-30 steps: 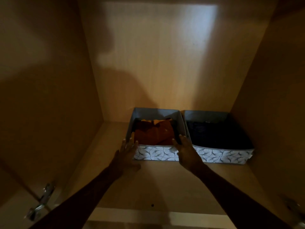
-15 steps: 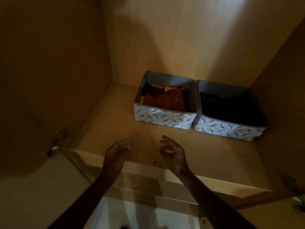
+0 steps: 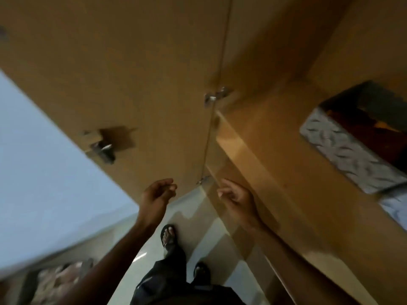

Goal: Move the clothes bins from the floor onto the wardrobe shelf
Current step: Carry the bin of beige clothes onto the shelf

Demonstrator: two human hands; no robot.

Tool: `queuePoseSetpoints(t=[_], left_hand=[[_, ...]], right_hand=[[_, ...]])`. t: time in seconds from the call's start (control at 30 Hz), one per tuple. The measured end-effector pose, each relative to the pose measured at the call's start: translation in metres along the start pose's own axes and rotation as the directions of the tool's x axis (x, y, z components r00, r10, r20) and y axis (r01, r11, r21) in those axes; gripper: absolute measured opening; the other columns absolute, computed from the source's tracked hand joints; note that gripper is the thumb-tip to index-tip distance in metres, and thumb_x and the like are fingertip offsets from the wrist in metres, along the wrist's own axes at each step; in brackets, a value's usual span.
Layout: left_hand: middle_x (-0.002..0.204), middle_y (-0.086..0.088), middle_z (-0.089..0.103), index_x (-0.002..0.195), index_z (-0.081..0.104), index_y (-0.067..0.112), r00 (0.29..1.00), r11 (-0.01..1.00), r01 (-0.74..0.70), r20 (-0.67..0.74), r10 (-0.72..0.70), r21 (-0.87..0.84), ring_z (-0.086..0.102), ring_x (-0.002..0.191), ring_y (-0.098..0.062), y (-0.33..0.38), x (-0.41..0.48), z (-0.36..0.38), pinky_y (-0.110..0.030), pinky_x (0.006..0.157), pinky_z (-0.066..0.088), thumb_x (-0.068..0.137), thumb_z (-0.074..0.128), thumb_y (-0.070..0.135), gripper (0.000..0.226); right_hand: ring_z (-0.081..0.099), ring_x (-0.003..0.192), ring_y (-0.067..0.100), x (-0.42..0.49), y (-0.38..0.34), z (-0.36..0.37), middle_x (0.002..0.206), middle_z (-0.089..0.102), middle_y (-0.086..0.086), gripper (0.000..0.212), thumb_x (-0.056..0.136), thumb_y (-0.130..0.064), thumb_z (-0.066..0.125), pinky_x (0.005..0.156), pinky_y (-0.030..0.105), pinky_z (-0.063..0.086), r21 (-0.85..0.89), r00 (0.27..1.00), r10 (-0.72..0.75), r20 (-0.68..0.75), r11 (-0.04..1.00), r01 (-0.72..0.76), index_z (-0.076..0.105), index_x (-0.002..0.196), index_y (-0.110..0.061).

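A grey patterned bin with orange clothes stands on the wardrobe shelf at the right edge of the blurred view. A corner of a second patterned bin shows just below it. On the floor at the bottom left lies another bin with pale clothes, partly behind my left forearm. My left hand and my right hand hover in mid-air in front of the shelf edge, both holding nothing, with fingers loosely curled and apart.
The open wardrobe door with its metal handle hangs to the left. A hinge sits at the frame. My sandalled feet stand on the pale tiled floor. A light wall fills the left.
My hands have pulled back from the orange-clothes bin on the shelf and dropped lower. The view has swung left and down, so the floor, my feet and the bin on the floor now show.
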State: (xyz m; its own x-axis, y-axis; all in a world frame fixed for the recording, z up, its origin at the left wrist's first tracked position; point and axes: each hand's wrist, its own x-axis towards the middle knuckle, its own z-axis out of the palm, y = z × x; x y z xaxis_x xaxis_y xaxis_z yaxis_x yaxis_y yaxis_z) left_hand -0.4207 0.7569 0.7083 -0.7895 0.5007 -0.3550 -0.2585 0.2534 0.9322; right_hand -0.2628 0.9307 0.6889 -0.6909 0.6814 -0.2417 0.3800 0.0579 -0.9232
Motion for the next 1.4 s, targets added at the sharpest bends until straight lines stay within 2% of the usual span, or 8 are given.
queuePoseSetpoints(t=[0.17, 0.33, 0.53, 0.67, 0.83, 1.0, 1.23, 1.4], left_hand=[[0.102, -0.002, 0.074, 0.115, 0.065, 0.013, 0.958, 0.995, 0.049, -0.277, -0.071, -0.087, 0.068, 0.088, -0.015, -0.044, -0.077, -0.086, -0.023, 0.073, 0.047, 0.092, 0.06, 0.01, 0.024], [0.101, 0.0, 0.074, 0.114, 0.065, 0.015, 0.83, 0.976, 0.056, -0.533, -0.164, -0.213, 0.066, 0.089, -0.017, -0.086, -0.149, -0.166, -0.025, 0.07, 0.047, 0.091, 0.061, 0.01, 0.023], [0.103, -0.005, 0.073, 0.114, 0.066, 0.011, 0.707, 0.971, 0.049, -0.678, -0.199, -0.234, 0.067, 0.087, -0.014, -0.132, -0.23, -0.26, -0.013, 0.065, 0.047, 0.092, 0.06, 0.008, 0.023], [0.1, -0.001, 0.074, 0.107, 0.067, 0.02, 0.612, 0.962, 0.044, -0.755, -0.238, -0.268, 0.069, 0.088, -0.015, -0.16, -0.281, -0.324, -0.02, 0.071, 0.048, 0.092, 0.06, 0.009, 0.019], [0.099, 0.0, 0.072, 0.112, 0.065, 0.019, 0.527, 0.958, 0.087, -0.804, -0.277, -0.272, 0.069, 0.09, -0.015, -0.185, -0.311, -0.384, -0.034, 0.085, 0.056, 0.092, 0.061, 0.015, 0.021], [0.098, 0.001, 0.072, 0.11, 0.066, 0.021, 0.445, 0.933, 0.088, -0.824, -0.351, -0.35, 0.069, 0.089, -0.015, -0.208, -0.303, -0.436, -0.023, 0.074, 0.051, 0.092, 0.062, 0.017, 0.019], [0.1, 0.001, 0.07, 0.114, 0.065, 0.019, 0.38, 0.855, 0.208, -0.766, -0.518, -0.475, 0.066, 0.094, -0.012, -0.278, -0.233, -0.506, -0.03, 0.087, 0.053, 0.092, 0.061, 0.018, 0.022], [0.102, 0.006, 0.066, 0.119, 0.063, 0.018, 0.403, 0.808, 0.384, -0.706, -0.582, -0.447, 0.061, 0.092, -0.006, -0.372, -0.153, -0.551, -0.016, 0.072, 0.044, 0.094, 0.057, 0.022, 0.026]], right_hand=[[0.067, 0.09, 0.014, -0.019, -0.012, 0.082, 0.097, 0.07, -0.004, 0.05, 0.08, -0.034, 0.063, 0.078, 0.028, 0.053, -0.102, 0.956, -0.035, 0.291, 0.993, 0.067, 0.058, 0.129, -0.021], [0.064, 0.086, 0.012, -0.051, -0.037, 0.178, 0.099, 0.07, 0.002, 0.042, 0.088, -0.019, 0.063, 0.075, 0.015, 0.049, -0.155, 0.832, -0.082, 0.548, 0.968, 0.198, 0.057, 0.13, -0.018], [0.062, 0.078, 0.007, -0.109, -0.062, 0.302, 0.091, 0.07, -0.003, 0.042, 0.086, -0.014, 0.064, 0.072, 0.011, 0.048, -0.154, 0.69, -0.081, 0.719, 0.95, 0.272, 0.059, 0.128, -0.014], [0.066, 0.083, 0.015, -0.162, -0.075, 0.384, 0.097, 0.071, 0.003, 0.041, 0.087, -0.017, 0.064, 0.07, 0.009, 0.049, -0.154, 0.581, -0.084, 0.81, 0.925, 0.349, 0.059, 0.128, -0.016], [0.062, 0.079, 0.011, -0.204, -0.086, 0.465, 0.095, 0.071, 0.002, 0.04, 0.089, -0.02, 0.063, 0.067, 0.011, 0.049, -0.143, 0.453, -0.055, 0.89, 0.909, 0.391, 0.059, 0.128, -0.017], [0.066, 0.091, 0.021, -0.209, -0.09, 0.541, 0.096, 0.07, 0.0, 0.04, 0.089, -0.02, 0.061, 0.07, 0.013, 0.05, -0.169, 0.362, -0.003, 0.932, 0.881, 0.442, 0.058, 0.129, -0.02], [0.063, 0.081, -0.002, -0.161, -0.045, 0.664, 0.099, 0.068, -0.012, 0.039, 0.091, -0.02, 0.059, 0.066, 0.007, 0.049, -0.284, 0.331, 0.136, 0.934, 0.843, 0.456, 0.057, 0.13, -0.019], [0.061, 0.086, -0.009, -0.106, 0.039, 0.756, 0.106, 0.069, -0.008, 0.037, 0.091, -0.021, 0.057, 0.063, 0.002, 0.044, -0.409, 0.354, 0.257, 0.899, 0.782, 0.471, 0.059, 0.128, -0.019]])
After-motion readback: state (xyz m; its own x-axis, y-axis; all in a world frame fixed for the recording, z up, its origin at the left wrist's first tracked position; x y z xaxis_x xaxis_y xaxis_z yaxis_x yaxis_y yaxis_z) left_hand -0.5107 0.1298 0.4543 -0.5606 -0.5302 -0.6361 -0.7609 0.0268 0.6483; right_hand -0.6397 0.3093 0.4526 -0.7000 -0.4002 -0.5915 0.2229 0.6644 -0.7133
